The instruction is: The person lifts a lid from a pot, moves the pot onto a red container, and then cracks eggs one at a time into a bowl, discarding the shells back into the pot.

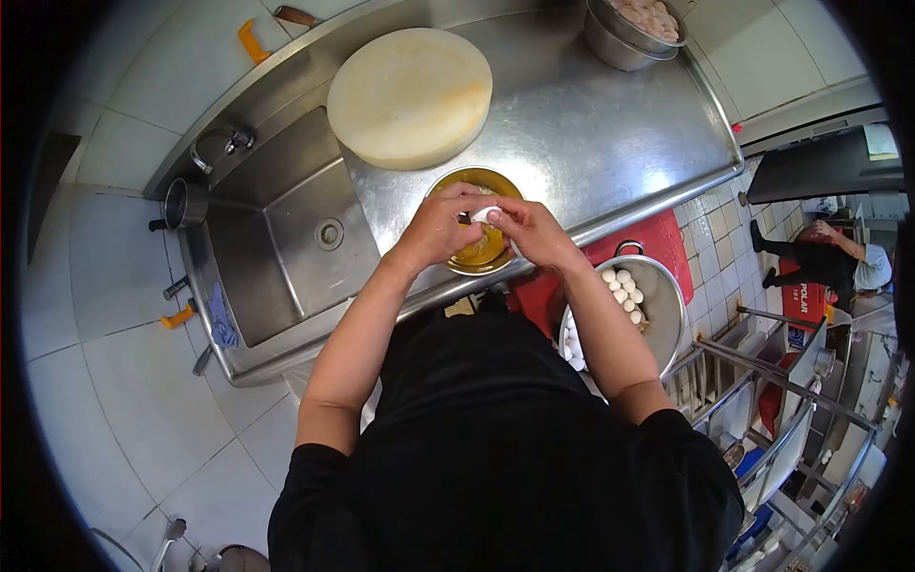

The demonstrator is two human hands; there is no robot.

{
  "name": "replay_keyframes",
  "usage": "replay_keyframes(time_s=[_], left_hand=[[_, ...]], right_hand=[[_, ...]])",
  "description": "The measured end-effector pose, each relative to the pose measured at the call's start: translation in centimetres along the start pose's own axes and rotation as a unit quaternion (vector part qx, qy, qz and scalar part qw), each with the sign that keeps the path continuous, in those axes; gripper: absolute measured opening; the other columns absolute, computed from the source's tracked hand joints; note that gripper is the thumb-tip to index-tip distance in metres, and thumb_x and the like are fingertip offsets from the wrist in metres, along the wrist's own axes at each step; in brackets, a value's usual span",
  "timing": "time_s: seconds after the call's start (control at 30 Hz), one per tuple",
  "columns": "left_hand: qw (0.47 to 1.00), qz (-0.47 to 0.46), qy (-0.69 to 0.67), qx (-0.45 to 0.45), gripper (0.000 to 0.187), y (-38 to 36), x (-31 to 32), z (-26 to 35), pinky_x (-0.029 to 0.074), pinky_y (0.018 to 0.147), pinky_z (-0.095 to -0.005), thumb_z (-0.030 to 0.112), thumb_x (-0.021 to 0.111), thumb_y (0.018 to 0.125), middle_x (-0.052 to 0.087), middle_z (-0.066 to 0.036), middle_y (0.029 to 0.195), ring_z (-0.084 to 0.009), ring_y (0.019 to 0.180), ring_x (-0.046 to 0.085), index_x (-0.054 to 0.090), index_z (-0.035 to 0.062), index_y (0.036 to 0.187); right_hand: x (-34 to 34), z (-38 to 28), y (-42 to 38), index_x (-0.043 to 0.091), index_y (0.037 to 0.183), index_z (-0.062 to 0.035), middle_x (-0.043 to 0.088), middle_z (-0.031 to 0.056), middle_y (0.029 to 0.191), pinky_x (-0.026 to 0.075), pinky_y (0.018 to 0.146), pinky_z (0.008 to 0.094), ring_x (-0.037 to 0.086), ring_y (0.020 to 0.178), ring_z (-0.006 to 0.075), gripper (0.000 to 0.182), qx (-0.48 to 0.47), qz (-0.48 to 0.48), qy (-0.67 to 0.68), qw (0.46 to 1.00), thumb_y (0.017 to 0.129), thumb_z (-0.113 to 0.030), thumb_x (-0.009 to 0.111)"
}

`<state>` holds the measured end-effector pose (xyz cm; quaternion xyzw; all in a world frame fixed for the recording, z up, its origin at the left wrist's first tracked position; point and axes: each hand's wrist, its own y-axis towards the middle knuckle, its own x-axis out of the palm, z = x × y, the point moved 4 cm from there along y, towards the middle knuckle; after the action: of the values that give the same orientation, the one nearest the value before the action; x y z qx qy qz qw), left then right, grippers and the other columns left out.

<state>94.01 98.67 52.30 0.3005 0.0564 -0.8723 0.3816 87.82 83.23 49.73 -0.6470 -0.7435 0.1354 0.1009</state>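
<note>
Over a round metal bowl point(498, 177), my left hand point(440, 227) and my right hand point(536, 233) meet around a white egg point(486, 214). Fingers of both hands are closed on the shell, and they cover part of it. Yellow liquid egg point(481, 250) lies in the bowl beneath. Whether the shell is cracked cannot be made out. Below my right forearm, a large metal pot point(669, 310) holds several whole white eggs point(624, 286).
A thick round cutting board point(410, 95) lies on the steel counter point(572, 124), left of which is a sink point(286, 238) with a faucet point(224, 148). Pale meat pieces fill a bowl point(629, 43) at the far right. Another person point(839, 262) is by a red crate point(803, 302).
</note>
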Motion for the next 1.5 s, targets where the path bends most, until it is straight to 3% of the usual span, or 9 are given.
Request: replay_keyframes(time_s=[0.37, 0.6, 0.67, 0.77, 0.9, 1.07, 1.23, 1.33, 1.5], left_hand=[[0.994, 0.008, 0.099, 0.040, 0.047, -0.7, 0.1, 0.8, 0.050, 0.094, -0.0358, 0.004, 0.066, 0.077, 0.063, -0.011, 0.118, -0.0283, 0.109, 0.062, 0.065, 0.0097, 0.124], [0.993, 0.062, -0.078, -0.066, 0.044, -0.4, 3.3, -2.2, 0.051, 0.093, -0.0363, 0.009, 0.069, 0.083, 0.063, -0.014, 0.117, -0.0264, 0.110, 0.062, 0.059, 0.0028, 0.125], [0.874, 0.092, -0.407, -0.249, 0.037, -0.7, 4.6, -4.4, 0.054, 0.090, -0.0364, 0.012, 0.064, 0.087, 0.065, -0.017, 0.111, -0.0232, 0.105, 0.064, 0.058, -0.0003, 0.122], [0.685, 0.135, -0.673, -0.245, 0.030, -1.4, 3.2, -5.2, 0.056, 0.091, -0.0370, 0.014, 0.058, 0.087, 0.065, -0.020, 0.109, -0.0254, 0.099, 0.066, 0.060, -0.0005, 0.113], [0.609, 0.099, -0.750, -0.238, 0.027, -1.9, 1.7, -4.7, 0.056, 0.092, -0.0375, 0.016, 0.054, 0.084, 0.065, -0.019, 0.110, -0.0266, 0.098, 0.065, 0.061, -0.0001, 0.105], [0.685, 0.125, -0.650, -0.305, 0.018, -1.2, 3.1, -4.9, 0.057, 0.080, -0.0324, 0.020, 0.068, 0.090, 0.064, -0.010, 0.093, -0.0187, 0.087, 0.064, 0.059, 0.0045, 0.091], [0.805, 0.056, -0.510, -0.299, 0.011, -1.0, 3.9, -3.5, 0.056, 0.075, -0.0290, 0.014, 0.070, 0.089, 0.065, -0.006, 0.095, -0.0143, 0.087, 0.063, 0.063, 0.0048, 0.088], [0.953, -0.025, -0.280, -0.117, 0.033, 0.3, 3.8, -1.4, 0.050, 0.088, -0.0312, 0.019, 0.075, 0.085, 0.068, -0.009, 0.107, -0.0180, 0.098, 0.065, 0.068, 0.0017, 0.111], [0.986, 0.007, -0.161, -0.029, 0.045, 1.0, 2.5, 1.4, 0.048, 0.093, -0.0345, 0.021, 0.073, 0.083, 0.069, -0.016, 0.111, -0.0260, 0.103, 0.065, 0.063, 0.0022, 0.122]], right_hand=[[-0.1, -2.0, -0.3, 0.058, 0.130, -0.0019, 0.067, 0.0249, 0.111, 0.052, 0.081, 0.0385, 0.067, 0.085, 0.0316, 0.043, -0.174, 0.125, -0.303, 0.929, 0.097, -0.029, 0.061], [-1.2, -0.5, -0.4, 0.054, 0.132, 0.0023, 0.069, 0.0191, 0.105, 0.054, 0.077, 0.0381, 0.067, 0.077, 0.0276, 0.047, 0.047, 0.088, -0.031, 0.995, 0.095, -0.025, 0.061], [-3.0, 0.2, -1.2, 0.053, 0.130, 0.0035, 0.066, 0.0132, 0.103, 0.054, 0.070, 0.0305, 0.065, 0.073, 0.0180, 0.042, 0.057, 0.096, 0.255, 0.961, 0.092, -0.014, 0.061], [-6.3, 3.1, -2.7, 0.052, 0.128, 0.0044, 0.065, 0.0138, 0.110, 0.053, 0.084, 0.0318, 0.065, 0.092, 0.0208, 0.041, 0.006, 0.100, 0.437, 0.894, 0.092, -0.014, 0.060], [-7.6, 3.9, -5.1, 0.054, 0.129, -0.0027, 0.060, 0.0122, 0.115, 0.053, 0.083, 0.0353, 0.062, 0.099, 0.0209, 0.039, -0.025, 0.217, -0.036, 0.975, 0.090, -0.009, 0.057], [-6.4, 9.0, -5.4, 0.052, 0.134, -0.0061, 0.059, 0.0227, 0.110, 0.050, 0.087, 0.0457, 0.058, 0.105, 0.0407, 0.045, -0.060, 0.239, -0.433, 0.867, 0.091, -0.017, 0.061], [-5.5, 7.0, -5.3, 0.051, 0.134, -0.0048, 0.061, 0.0188, 0.108, 0.052, 0.081, 0.0405, 0.063, 0.093, 0.0339, 0.044, -0.082, 0.267, -0.429, 0.859, 0.093, -0.016, 0.061], [-4.6, 4.4, -4.5, 0.050, 0.131, -0.0056, 0.061, 0.0045, 0.098, 0.049, 0.064, 0.0245, 0.055, 0.071, 0.0078, 0.038, 0.002, 0.189, 0.103, 0.977, 0.101, -0.028, 0.055], [-1.4, 1.6, -2.1, 0.052, 0.131, -0.0056, 0.060, 0.0044, 0.095, 0.050, 0.063, 0.0256, 0.055, 0.069, 0.0094, 0.038, -0.025, 0.067, 0.187, 0.980, 0.106, -0.033, 0.043]])
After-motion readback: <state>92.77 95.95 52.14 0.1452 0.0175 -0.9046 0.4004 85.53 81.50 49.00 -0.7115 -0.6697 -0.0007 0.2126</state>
